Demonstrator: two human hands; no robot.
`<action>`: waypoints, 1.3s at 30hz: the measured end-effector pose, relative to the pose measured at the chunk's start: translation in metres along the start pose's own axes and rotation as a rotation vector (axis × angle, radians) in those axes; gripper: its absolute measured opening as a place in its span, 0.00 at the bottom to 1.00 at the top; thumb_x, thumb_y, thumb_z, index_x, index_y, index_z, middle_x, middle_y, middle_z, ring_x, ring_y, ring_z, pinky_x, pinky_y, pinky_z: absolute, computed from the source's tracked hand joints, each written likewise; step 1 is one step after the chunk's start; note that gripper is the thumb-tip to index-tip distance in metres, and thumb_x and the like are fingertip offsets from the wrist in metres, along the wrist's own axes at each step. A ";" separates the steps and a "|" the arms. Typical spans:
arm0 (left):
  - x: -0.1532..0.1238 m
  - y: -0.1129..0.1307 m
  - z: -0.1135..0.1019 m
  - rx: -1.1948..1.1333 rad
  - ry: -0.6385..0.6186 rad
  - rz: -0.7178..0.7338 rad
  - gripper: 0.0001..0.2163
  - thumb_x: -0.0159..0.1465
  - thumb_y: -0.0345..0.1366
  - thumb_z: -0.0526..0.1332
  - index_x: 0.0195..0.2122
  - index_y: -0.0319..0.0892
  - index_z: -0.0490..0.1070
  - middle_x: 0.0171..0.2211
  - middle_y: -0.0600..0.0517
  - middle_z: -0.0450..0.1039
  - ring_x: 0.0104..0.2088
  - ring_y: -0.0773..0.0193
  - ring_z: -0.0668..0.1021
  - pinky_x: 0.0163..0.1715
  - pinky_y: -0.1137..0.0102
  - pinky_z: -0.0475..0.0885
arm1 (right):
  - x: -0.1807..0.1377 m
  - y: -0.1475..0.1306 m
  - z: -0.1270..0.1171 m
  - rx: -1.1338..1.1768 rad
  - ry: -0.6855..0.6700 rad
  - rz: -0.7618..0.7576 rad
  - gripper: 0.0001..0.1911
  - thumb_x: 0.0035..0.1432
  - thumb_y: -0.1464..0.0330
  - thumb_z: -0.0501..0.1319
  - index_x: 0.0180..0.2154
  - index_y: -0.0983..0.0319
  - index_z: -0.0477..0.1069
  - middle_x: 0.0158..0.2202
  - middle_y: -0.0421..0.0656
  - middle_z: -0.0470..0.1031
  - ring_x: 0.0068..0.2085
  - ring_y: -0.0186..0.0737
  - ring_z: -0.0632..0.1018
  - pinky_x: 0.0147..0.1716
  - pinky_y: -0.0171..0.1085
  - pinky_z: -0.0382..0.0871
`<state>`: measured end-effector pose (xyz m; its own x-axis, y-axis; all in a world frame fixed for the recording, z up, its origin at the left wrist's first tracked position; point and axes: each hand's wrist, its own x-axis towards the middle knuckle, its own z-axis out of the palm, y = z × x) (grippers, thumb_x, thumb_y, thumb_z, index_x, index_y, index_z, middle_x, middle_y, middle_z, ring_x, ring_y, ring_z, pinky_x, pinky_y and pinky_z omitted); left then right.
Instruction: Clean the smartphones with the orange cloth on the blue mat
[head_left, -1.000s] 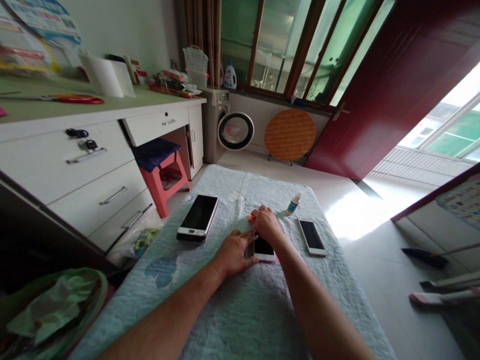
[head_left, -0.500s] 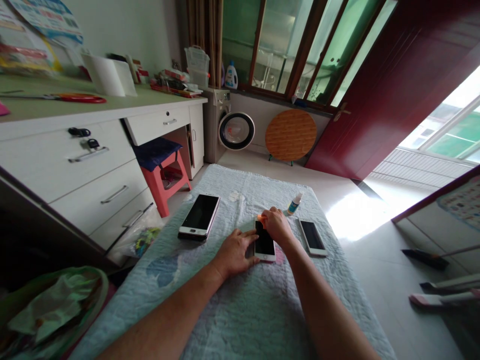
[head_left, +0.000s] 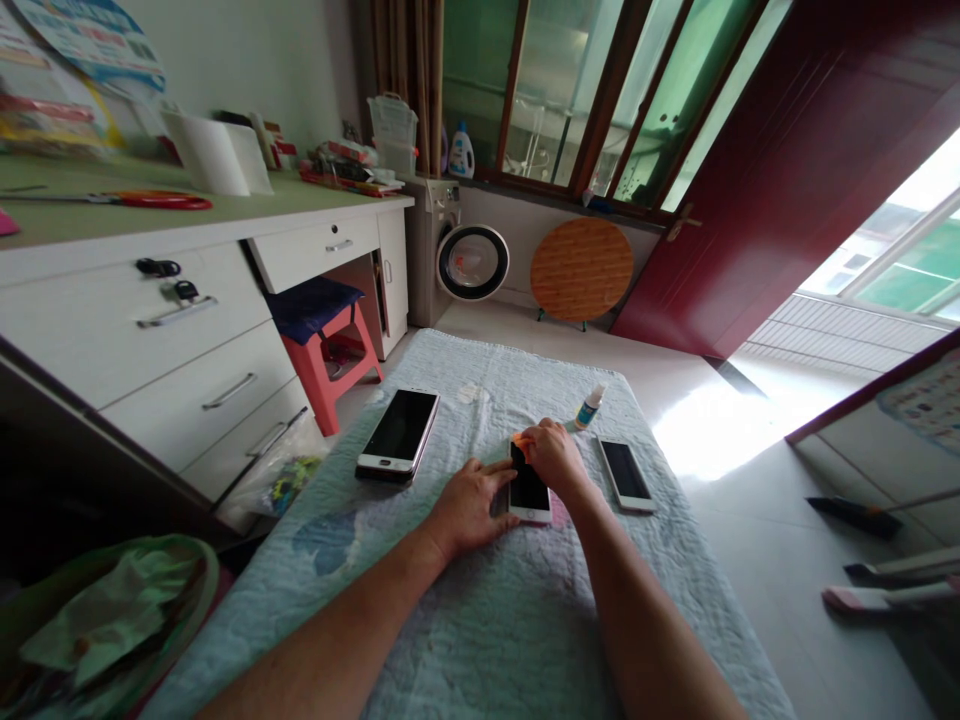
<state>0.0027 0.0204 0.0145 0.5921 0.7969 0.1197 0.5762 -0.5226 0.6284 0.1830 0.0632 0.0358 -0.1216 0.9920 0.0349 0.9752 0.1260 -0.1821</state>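
A white-framed smartphone [head_left: 531,492] with a dark screen lies face up on the pale blue quilted cover. My left hand [head_left: 466,508] steadies it from the left, with fingers at its side edge and the thumb by its lower corner. Bunched under the fingers of my right hand [head_left: 556,455] is a small orange cloth [head_left: 520,449], pressed against the upper part of the screen. To the right lies another white phone [head_left: 626,474]. A small spray bottle [head_left: 590,408] stands just beyond my right hand. On the left, a larger white phone [head_left: 401,432] rests on a dark item, mostly hidden.
The quilted cover [head_left: 450,640] spreads under everything. Left of it are a white desk [head_left: 202,350] with drawers, a red stool [head_left: 330,350] and a green-rimmed bin [head_left: 202,590]. A washing machine with its round door [head_left: 472,262] open stands at the back.
My right hand and the orange cloth have shifted very slightly down the screen. My left hand and the phones stay in place.
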 end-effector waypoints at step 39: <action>0.000 -0.004 0.003 -0.025 0.022 0.022 0.28 0.57 0.47 0.67 0.58 0.49 0.68 0.62 0.53 0.64 0.55 0.47 0.70 0.59 0.55 0.62 | -0.002 0.009 -0.003 0.021 0.009 0.056 0.13 0.58 0.72 0.55 0.36 0.61 0.79 0.36 0.46 0.73 0.40 0.39 0.72 0.41 0.34 0.59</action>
<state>0.0020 0.0211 0.0094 0.5918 0.7918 0.1508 0.5489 -0.5329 0.6440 0.1926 0.0627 0.0373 -0.0654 0.9973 0.0328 0.9763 0.0707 -0.2046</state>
